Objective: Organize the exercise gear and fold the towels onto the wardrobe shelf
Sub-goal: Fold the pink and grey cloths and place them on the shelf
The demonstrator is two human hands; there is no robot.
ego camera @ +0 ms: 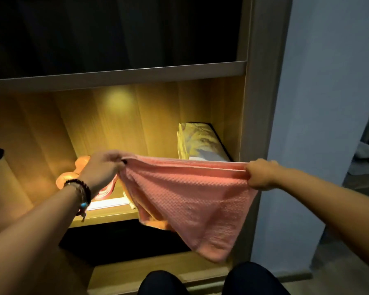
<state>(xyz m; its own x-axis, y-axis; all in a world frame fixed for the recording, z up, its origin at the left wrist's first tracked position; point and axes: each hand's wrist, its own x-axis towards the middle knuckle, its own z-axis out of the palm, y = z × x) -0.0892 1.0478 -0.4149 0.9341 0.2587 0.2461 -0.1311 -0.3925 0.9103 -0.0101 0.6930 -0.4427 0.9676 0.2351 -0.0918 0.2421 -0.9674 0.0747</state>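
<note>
Far left on the lit wooden wardrobe shelf [107,216] lies an orange rounded item [81,167], partly hidden behind the wrist; its nature cannot be told. Just beside it sits a striped pink-and-white folded cloth [107,192], half obscured. The left hand [102,169], a dark beaded bracelet [81,190] on its wrist, pinches one top corner of the pink waffle-weave towel [185,201]. The towel is stretched taut along its upper edge in front of the shelf, apparently doubled, its lower part hanging to a point below shelf level; held so, it can be squared for the next fold. Behind it, at the shelf's right, stands a pale yellowish folded stack [198,143] against the side wall. The right hand [260,173] is clenched round the opposite corner. Judgement: folding is under way, the towel not yet placed
</note>
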